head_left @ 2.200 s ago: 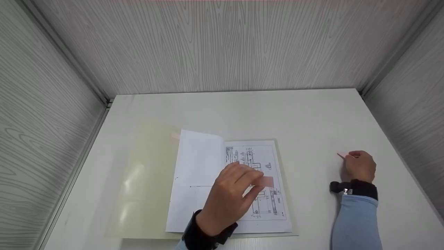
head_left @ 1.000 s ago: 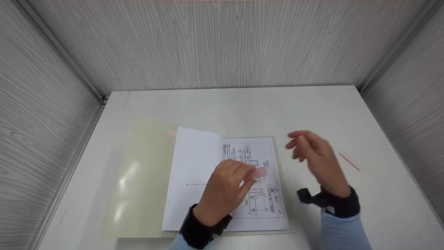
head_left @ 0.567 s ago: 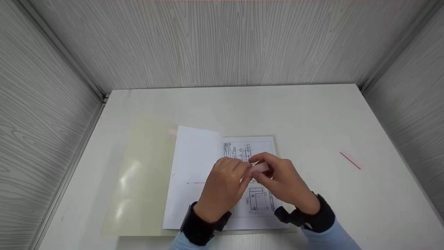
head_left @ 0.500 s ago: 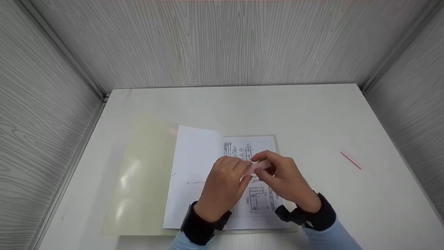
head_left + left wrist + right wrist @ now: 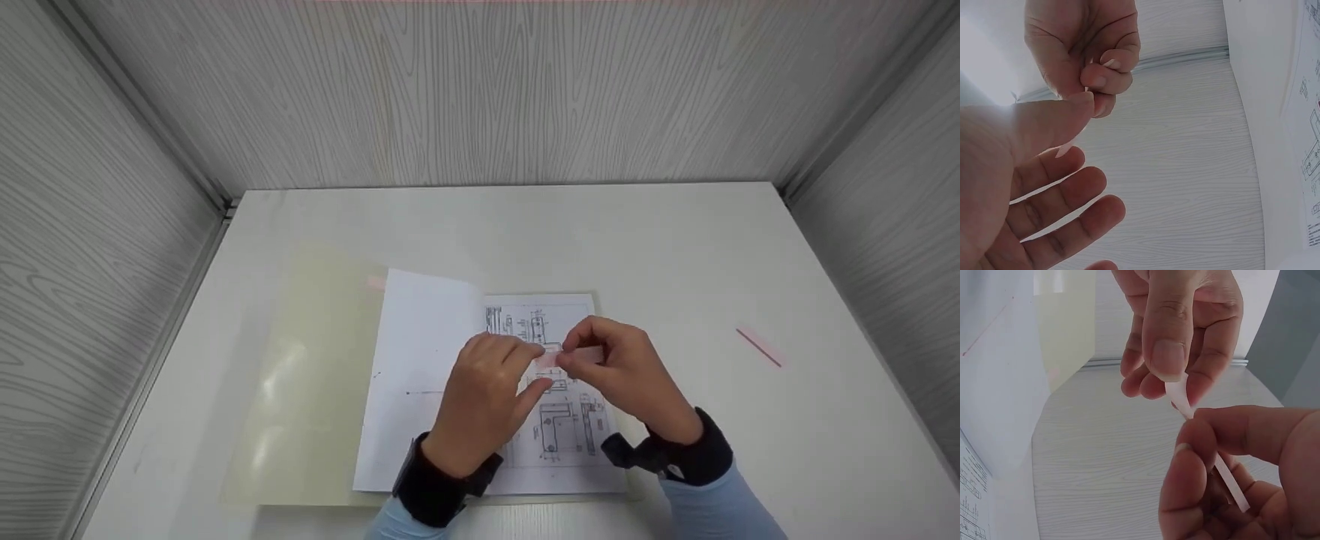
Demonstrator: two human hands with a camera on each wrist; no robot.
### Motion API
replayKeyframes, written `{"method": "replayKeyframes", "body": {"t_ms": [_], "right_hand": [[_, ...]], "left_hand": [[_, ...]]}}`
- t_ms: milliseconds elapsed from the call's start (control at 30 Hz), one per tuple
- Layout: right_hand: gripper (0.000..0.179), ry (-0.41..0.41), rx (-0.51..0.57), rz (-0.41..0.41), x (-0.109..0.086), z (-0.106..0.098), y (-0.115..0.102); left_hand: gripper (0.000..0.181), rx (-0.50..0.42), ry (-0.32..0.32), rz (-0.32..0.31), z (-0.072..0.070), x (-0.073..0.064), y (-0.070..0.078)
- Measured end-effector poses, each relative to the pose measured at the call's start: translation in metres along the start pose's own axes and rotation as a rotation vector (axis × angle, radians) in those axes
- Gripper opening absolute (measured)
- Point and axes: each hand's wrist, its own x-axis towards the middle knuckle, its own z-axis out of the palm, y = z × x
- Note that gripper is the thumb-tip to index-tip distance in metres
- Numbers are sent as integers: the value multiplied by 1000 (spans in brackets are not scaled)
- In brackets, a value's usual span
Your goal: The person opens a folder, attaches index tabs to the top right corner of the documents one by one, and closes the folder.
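In the head view, my right hand [image 5: 622, 367] pinches a small pink sticky note strip [image 5: 547, 360] between thumb and fingertips. The right wrist view shows the strip [image 5: 1231, 484] running out on both sides of that pinch. My left hand [image 5: 491, 397] is beside its other end, thumb and index finger apart; in the left wrist view its fingers are spread near the strip's tip [image 5: 1064, 149]. Both hands are over an open booklet with a technical drawing page [image 5: 551, 469] on the right and a turned-over white page [image 5: 424, 337] on the left.
A translucent yellowish cover [image 5: 315, 390] lies open at the left. A pink tab [image 5: 375, 283] shows at the turned page's upper edge. Another pink sticky note [image 5: 759, 347] with a red edge lies on the white table [image 5: 675, 247] at right. Panels enclose the table.
My right hand set the red-edged pink note down at right, came left and took hold of the strip. My left thumb and index finger, which pinched the strip, have parted.
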Motion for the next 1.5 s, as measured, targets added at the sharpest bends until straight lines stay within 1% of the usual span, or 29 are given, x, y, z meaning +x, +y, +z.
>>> {"method": "replayKeyframes", "body": {"t_ms": [67, 167, 233, 300, 367, 433, 500, 533, 567, 633, 700, 767, 800, 867, 933, 1067, 1267, 1367, 1500], "right_hand": [[9, -16, 12, 20, 2, 0, 5], [10, -35, 41, 17, 5, -3, 22], [8, -31, 43, 9, 8, -8, 34], [9, -2, 29, 7, 12, -14, 47], [10, 40, -5, 14, 17, -22, 59], [8, 86, -61, 33, 25, -27, 73], [6, 120, -128, 66, 35, -31, 89], [7, 129, -155, 96, 41, -32, 98], [8, 131, -189, 134, 47, -32, 107], [10, 118, -243, 221, 59, -32, 124], [11, 84, -272, 311, 70, -32, 140], [13, 45, -288, 384, 80, -31, 152], [13, 32, -289, 406, 84, -31, 157], [14, 7, -299, 438, 90, -30, 164], [15, 0, -305, 459, 96, -29, 169], [16, 2, -315, 497, 105, -28, 173], [18, -20, -307, 550, 111, -27, 178], [18, -34, -311, 548, 112, -27, 181], [18, -45, -319, 544, 113, -26, 184]], "left_hand": [[21, 4, 1, -1, 0, 0, 0], [19, 16, 12, -12, 1, 0, -1], [20, 13, 26, -24, 3, 0, 0], [20, 4, 38, -34, 5, 0, 2], [18, -13, 39, -31, 9, -1, 6], [16, -27, 17, -17, 15, -2, 13], [16, -38, -39, 1, 23, -5, 21], [16, -36, -78, 14, 27, -6, 26], [18, -25, -133, 33, 31, -8, 31], [24, 6, -265, 59, 41, -13, 38], [30, 42, -406, 74, 50, -17, 43], [35, 81, -534, 75, 57, -20, 46], [37, 96, -581, 61, 60, -22, 46], [41, 122, -649, 40, 65, -24, 46], [44, 136, -687, 25, 68, -26, 46], [45, 153, -718, 13, 72, -28, 45], [46, 123, -767, -3, 75, -30, 46], [48, 106, -828, -32, 76, -29, 46], [50, 110, -896, -62, 78, -28, 47]]}}
